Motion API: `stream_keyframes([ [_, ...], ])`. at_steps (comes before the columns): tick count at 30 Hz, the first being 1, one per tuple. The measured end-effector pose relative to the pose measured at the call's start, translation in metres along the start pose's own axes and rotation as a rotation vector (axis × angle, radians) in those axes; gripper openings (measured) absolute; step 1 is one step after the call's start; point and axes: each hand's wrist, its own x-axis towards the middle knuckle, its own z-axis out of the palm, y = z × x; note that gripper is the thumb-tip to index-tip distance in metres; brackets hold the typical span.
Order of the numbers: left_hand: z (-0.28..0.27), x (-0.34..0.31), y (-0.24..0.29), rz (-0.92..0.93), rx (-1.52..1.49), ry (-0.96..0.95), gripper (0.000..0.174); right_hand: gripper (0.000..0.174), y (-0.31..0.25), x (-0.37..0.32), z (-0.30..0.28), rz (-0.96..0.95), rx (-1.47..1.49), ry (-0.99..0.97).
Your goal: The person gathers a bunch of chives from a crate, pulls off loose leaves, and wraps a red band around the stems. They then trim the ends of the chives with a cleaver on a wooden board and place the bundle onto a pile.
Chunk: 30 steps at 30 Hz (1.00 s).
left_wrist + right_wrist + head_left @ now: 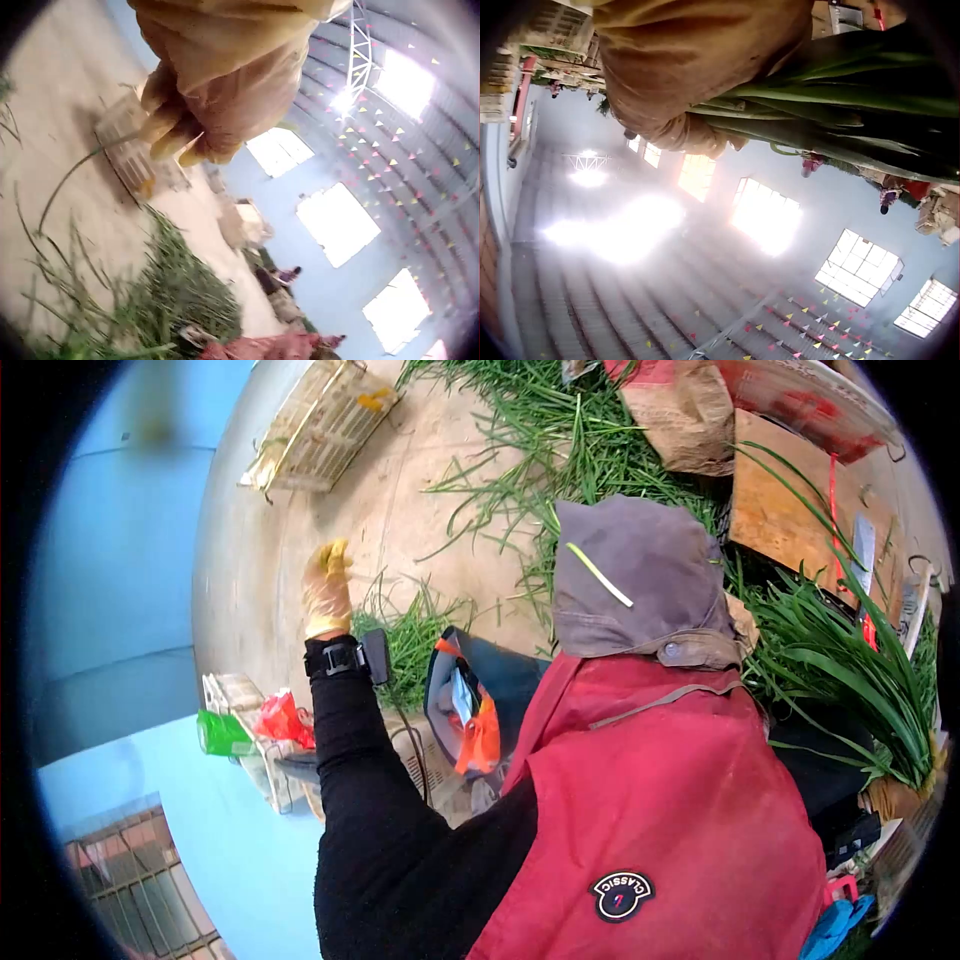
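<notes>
My left hand (328, 588), in a yellowish thin glove, is raised over the pale floor with its fingers curled in. In the left wrist view, one long thin green leaf (71, 180) runs out from its fingertips and bends downward. A heap of loose green leaves (410, 635) lies just beside that wrist. My right hand (682, 82), in a brownish-yellow glove, grips a thick bunch of long flat greens (810, 101) by its pale stalk ends. In the head view the same bunch fans out at the far right, its base low near the edge.
A slatted crate (320, 425) stands at upper left. More cut greens (560, 450) spread across the floor at the top. A knife (864, 550) lies by a wooden board (775, 490) at right. A dark bag (500, 680) with orange plastic sits near my left forearm.
</notes>
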Motion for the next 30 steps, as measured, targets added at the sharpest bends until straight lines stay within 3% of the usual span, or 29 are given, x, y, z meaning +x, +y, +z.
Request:
stream_keyframes([
  [1,-0.023,0.000,-0.041,-0.098,0.169,-0.019,0.044,0.040,0.000,0.000,0.006,0.010,-0.003,-0.011],
  [3,-0.053,-0.011,-0.135,0.055,0.624,-0.044,0.067,0.040,0.000,0.001,0.019,0.020,-0.006,-0.031],
  [5,-0.052,-0.051,-0.110,-0.335,0.772,-0.194,0.103,0.039,-0.001,0.002,0.029,0.029,-0.006,-0.044],
  [6,-0.044,-0.059,-0.116,-0.414,0.652,-0.154,0.113,0.039,-0.001,0.002,0.034,0.027,-0.007,-0.048],
  [7,-0.035,-0.054,-0.169,-0.202,0.678,-0.123,0.106,0.039,-0.004,0.001,0.039,0.010,-0.004,-0.053],
  [8,-0.015,-0.039,-0.175,-0.105,0.449,-0.188,0.101,0.038,-0.008,0.000,0.047,-0.009,-0.001,-0.063],
  [10,0.036,-0.018,-0.159,-0.010,0.369,-0.441,0.083,0.038,-0.010,-0.002,0.056,-0.021,-0.002,-0.083],
  [13,0.166,-0.056,0.076,0.416,-0.044,-0.529,0.090,0.037,0.007,0.004,0.081,0.026,-0.012,-0.146],
  [15,0.223,-0.100,0.209,0.763,-0.338,-0.498,0.096,0.037,0.014,0.008,0.098,0.030,-0.022,-0.183],
  [17,0.258,-0.141,0.312,1.066,-0.566,-0.445,0.102,0.036,0.019,0.010,0.117,0.022,-0.025,-0.217],
  [19,0.291,-0.174,0.379,1.257,-0.680,-0.403,0.108,0.036,0.024,0.013,0.125,0.020,-0.026,-0.237],
  [22,0.305,-0.202,0.406,1.326,-0.702,-0.321,0.110,0.035,0.028,0.013,0.140,0.019,-0.028,-0.266],
  [26,0.288,-0.192,0.395,1.268,-0.700,-0.427,0.091,0.034,0.033,0.010,0.151,0.027,-0.003,-0.288],
  [30,0.285,-0.189,0.390,1.305,-0.630,-0.550,0.124,0.034,0.017,0.002,0.160,0.005,0.098,-0.295],
])
